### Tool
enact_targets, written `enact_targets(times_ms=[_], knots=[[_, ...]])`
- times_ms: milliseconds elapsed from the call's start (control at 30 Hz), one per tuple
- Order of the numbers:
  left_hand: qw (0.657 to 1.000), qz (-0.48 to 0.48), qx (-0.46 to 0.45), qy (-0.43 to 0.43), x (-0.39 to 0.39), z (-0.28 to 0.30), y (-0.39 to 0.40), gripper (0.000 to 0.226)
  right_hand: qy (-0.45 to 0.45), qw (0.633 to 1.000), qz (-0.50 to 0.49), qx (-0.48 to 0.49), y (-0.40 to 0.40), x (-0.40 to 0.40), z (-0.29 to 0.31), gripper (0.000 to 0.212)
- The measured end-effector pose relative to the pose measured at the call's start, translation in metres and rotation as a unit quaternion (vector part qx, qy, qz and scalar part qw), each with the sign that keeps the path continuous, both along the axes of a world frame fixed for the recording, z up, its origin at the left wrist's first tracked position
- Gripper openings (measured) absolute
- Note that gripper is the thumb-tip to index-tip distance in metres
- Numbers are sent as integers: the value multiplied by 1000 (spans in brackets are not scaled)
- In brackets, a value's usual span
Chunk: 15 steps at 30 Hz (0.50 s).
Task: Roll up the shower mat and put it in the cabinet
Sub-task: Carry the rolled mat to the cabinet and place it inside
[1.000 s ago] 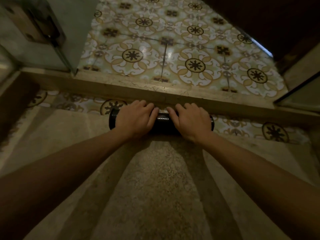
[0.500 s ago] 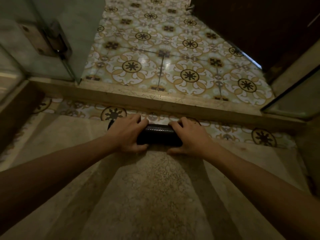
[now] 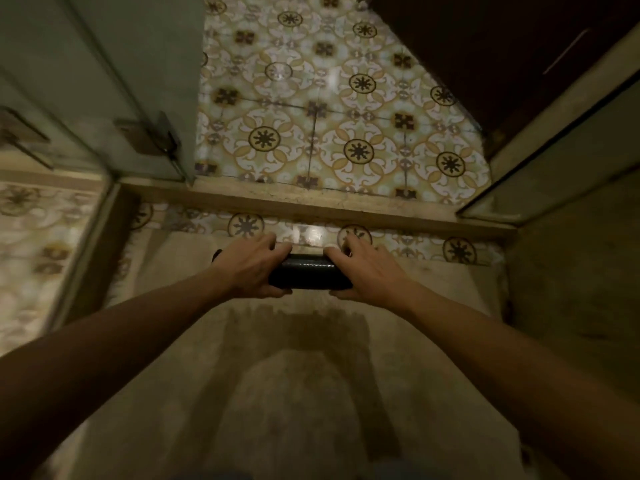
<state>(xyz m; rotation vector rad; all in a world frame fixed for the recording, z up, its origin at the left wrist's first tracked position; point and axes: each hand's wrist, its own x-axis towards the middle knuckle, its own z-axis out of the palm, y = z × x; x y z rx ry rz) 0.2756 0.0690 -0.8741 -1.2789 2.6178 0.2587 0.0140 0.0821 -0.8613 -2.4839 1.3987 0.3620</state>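
We grip a rolled black mat [image 3: 309,274] with both hands, left hand [image 3: 252,269] and right hand [image 3: 365,271] closed around its ends, near the curb [image 3: 311,202].

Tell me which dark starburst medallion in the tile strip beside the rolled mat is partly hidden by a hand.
The one under the right hand fingertips, at. The medallion left of it and the far-right one show whole.
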Motion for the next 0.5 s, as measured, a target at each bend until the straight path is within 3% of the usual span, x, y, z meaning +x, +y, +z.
enact_targets(times_ms=[500], knots=[[994, 62, 87, -18, 12, 452, 150, 65, 2, 996, -12, 91, 136, 27, 456, 68]])
